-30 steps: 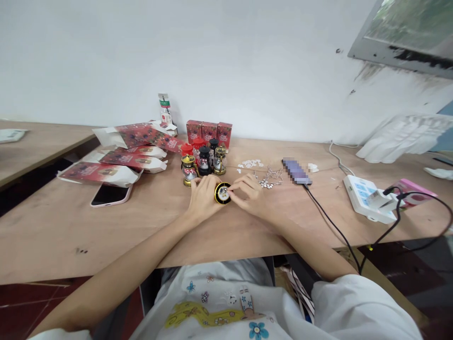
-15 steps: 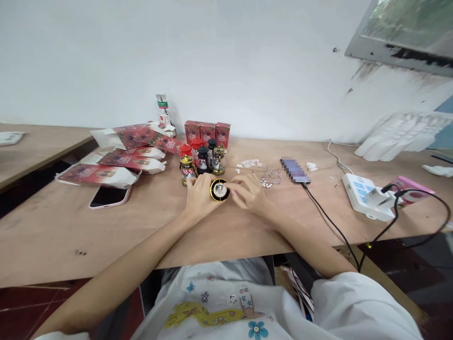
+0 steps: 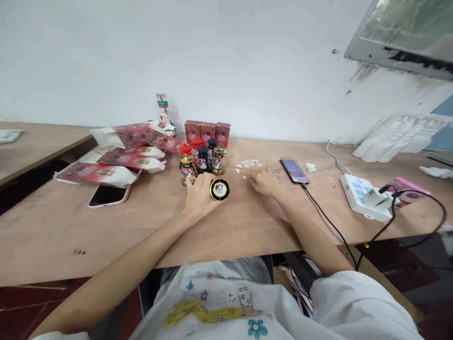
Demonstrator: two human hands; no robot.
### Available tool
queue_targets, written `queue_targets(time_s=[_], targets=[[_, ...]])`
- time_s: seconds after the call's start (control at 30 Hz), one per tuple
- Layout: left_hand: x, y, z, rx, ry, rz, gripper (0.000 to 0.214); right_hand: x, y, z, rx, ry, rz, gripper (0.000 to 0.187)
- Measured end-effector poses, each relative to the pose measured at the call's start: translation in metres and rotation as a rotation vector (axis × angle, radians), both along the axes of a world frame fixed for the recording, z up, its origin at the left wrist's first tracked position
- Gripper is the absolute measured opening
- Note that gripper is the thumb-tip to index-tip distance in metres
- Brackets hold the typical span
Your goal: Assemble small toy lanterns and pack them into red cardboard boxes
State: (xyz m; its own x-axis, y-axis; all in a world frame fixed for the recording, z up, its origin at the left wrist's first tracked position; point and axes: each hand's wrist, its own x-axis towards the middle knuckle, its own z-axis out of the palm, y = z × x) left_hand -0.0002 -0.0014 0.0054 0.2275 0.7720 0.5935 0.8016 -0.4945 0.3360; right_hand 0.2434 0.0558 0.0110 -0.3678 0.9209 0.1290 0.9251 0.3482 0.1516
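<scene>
My left hand [image 3: 201, 192] is wrapped round a small lantern [image 3: 220, 190], tipped so that its round base faces me. The base has a gold rim, a black ring and a pale middle with small metal parts. To the right, my right hand [image 3: 264, 182] lies over a small pile of thin wire-like pieces [image 3: 277, 174], its fingers bent down to the table. Whatever its fingertips pinch is too small to make out. Other lanterns in red, black [image 3: 203, 158] and gold [image 3: 218, 160] stand upright just beyond my left hand.
Small white pieces [image 3: 249, 163] lie beyond my right hand. A phone [image 3: 294, 170] on a cable and a white power strip [image 3: 364, 196] are to the right. Red boxes [image 3: 207, 132] stand behind the lanterns; flattened cartons [image 3: 99, 174] and another phone [image 3: 109, 196] lie left.
My right hand has left the lantern's base and moved right to the wire-like pieces. My left hand still holds the lantern in the same place.
</scene>
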Motion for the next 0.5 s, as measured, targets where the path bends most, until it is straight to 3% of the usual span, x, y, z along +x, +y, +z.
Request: queue_targets(time_s=[0.37,0.5], targets=[[0.000,0.000,0.001,-0.009,-0.017,-0.022,0.032,-0.006,0.002,-0.010,0.099,0.044,0.049,0.028],[-0.001,0.000,0.001,0.012,-0.046,-0.057,0.032,0.009,0.008,-0.004,0.203,0.138,-0.057,0.030]])
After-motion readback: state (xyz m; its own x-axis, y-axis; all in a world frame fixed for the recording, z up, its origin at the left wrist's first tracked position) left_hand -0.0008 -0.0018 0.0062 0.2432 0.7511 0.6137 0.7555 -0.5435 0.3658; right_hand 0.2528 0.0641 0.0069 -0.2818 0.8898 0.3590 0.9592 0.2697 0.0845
